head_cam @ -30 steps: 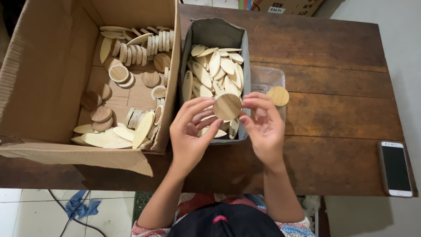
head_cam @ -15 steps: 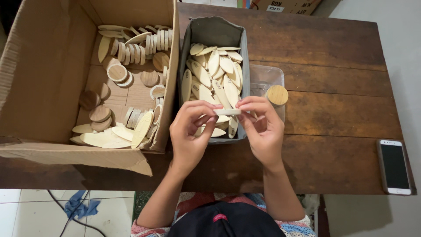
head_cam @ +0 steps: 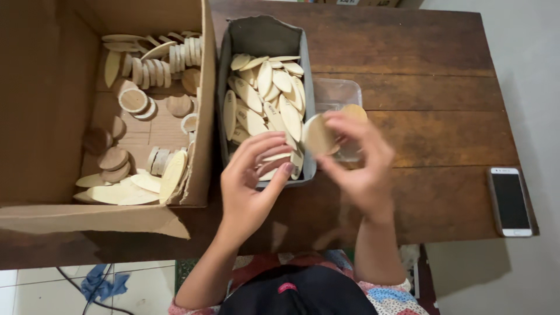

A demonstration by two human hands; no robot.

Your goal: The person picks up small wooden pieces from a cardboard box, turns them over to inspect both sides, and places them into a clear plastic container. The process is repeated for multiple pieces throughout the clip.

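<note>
fingers (head_cam: 341,125) pinch one wooden disc (head_cam: 318,135) | two boxes | one phone (head_cam: 511,201)

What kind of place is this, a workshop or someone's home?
Probably a home craft workspace: a worn wooden table, a cardboard box and grey tray full of wooden pieces, a phone, tiled floor below.

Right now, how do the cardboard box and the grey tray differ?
The cardboard box is brown, wide and open-flapped; the grey tray is narrow and long. The box holds round wooden discs and oval pieces, partly in rows; the tray holds only a loose heap of pale ovals. The left hand rests at the tray, not the box. Both sit on the wooden table.
</note>
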